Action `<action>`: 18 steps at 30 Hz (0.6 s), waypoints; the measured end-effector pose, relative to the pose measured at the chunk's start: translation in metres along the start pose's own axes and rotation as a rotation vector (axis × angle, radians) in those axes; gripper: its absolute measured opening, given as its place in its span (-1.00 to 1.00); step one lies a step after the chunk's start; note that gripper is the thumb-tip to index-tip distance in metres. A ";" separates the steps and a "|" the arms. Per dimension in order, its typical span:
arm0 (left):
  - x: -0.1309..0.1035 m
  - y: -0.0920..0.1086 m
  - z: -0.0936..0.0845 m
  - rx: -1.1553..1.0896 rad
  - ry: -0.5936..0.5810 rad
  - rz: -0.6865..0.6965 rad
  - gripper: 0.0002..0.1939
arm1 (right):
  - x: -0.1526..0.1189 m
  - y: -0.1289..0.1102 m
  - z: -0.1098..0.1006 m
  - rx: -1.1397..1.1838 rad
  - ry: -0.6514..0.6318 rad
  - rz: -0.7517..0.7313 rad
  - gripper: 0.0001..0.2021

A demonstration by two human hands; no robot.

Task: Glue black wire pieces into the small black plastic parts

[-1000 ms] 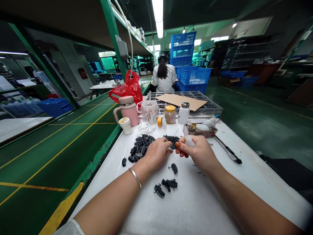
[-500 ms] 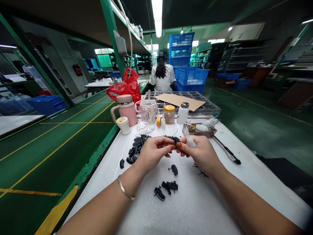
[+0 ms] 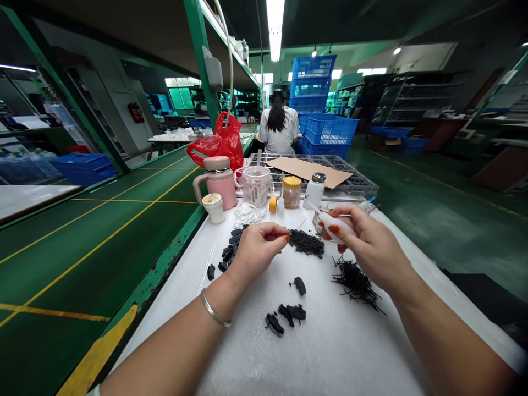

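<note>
Along the left edge of the white table (image 3: 355,352) runs a green conveyor belt (image 3: 103,231) with yellow lines. At the table's far end lies a grey parts tray (image 3: 358,181) with a sheet of cardboard (image 3: 307,170) on top, and in front of it stand a pink jug (image 3: 218,181), a clear cup (image 3: 256,186), a yellow-lidded jar (image 3: 292,191) and a white bottle (image 3: 315,190). A person in a white shirt (image 3: 279,132) sits beyond, back turned. The right hand (image 3: 371,247) is raised above the table, closed around a small white bottle (image 3: 336,226). The left hand (image 3: 256,250) has thumb and forefinger pressed together, pinching something too small to make out, just beside a heap of tiny black pieces (image 3: 306,242). A pile of black clips (image 3: 231,250) lies left of that hand, a tangle of thin black sticks (image 3: 357,280) under the right wrist, and four loose black clips (image 3: 289,311) sit nearer the body.
</note>
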State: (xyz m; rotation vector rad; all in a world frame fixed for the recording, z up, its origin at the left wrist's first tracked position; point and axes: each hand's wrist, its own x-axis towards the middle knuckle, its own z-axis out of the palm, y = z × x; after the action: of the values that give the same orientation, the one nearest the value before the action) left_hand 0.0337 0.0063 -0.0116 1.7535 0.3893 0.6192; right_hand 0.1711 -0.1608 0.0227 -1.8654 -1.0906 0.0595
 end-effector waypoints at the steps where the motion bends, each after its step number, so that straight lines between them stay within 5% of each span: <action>1: 0.001 -0.001 -0.001 0.027 0.007 0.009 -0.81 | 0.000 0.000 -0.003 0.032 0.053 0.008 -0.71; 7: 0.002 -0.005 -0.003 0.135 0.019 0.044 -0.85 | -0.004 0.001 -0.008 0.348 0.325 -0.063 -0.71; 18: -0.001 -0.004 -0.001 0.224 0.014 0.091 -0.88 | -0.009 -0.003 0.000 0.083 0.394 -0.124 -0.76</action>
State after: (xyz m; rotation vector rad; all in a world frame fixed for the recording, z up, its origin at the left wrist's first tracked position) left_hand 0.0322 0.0077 -0.0153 1.9909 0.4023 0.6735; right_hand 0.1633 -0.1660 0.0217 -1.6418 -0.9102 -0.3169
